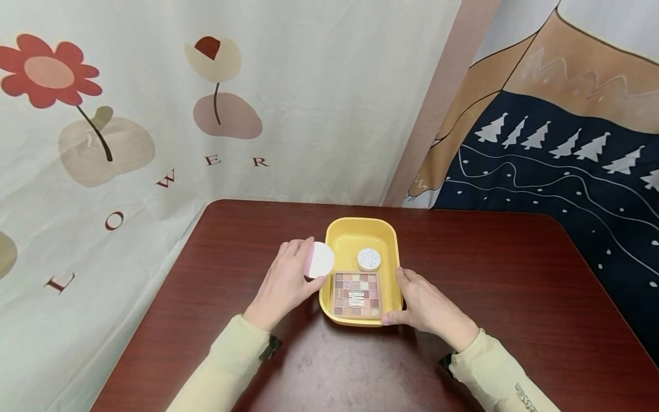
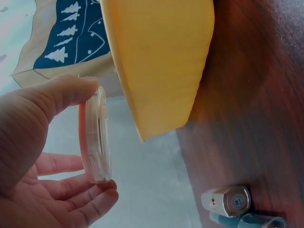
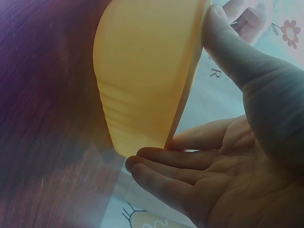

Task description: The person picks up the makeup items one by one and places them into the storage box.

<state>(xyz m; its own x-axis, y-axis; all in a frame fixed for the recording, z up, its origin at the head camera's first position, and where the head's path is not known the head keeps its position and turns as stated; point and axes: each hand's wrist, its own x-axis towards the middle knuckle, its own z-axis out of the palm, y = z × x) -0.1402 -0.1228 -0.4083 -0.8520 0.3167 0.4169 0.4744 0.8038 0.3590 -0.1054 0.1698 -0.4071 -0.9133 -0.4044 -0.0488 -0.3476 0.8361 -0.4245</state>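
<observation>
My left hand [image 1: 285,277] holds a round makeup compact [image 1: 321,261] with a pink and white face, just over the left rim of a yellow plastic tray [image 1: 360,226]. In the left wrist view, the compact [image 2: 97,137] stands edge-on between thumb and fingers and shows a clear rim. My right hand [image 1: 429,300] grips the tray's near right corner, thumb on the front rim and fingers along the outer right wall [image 3: 147,71]. Inside the tray lie an eyeshadow palette [image 1: 356,294] with many small pans and a round white container [image 1: 369,260] with a star on its lid.
In the left wrist view, a small capped cosmetic bottle [image 2: 227,200] and a teal item [image 2: 247,221] lie on the table beyond the left fingers; the head view does not show them. Printed curtains [image 1: 319,103] hang behind the reddish-brown table [image 1: 489,257].
</observation>
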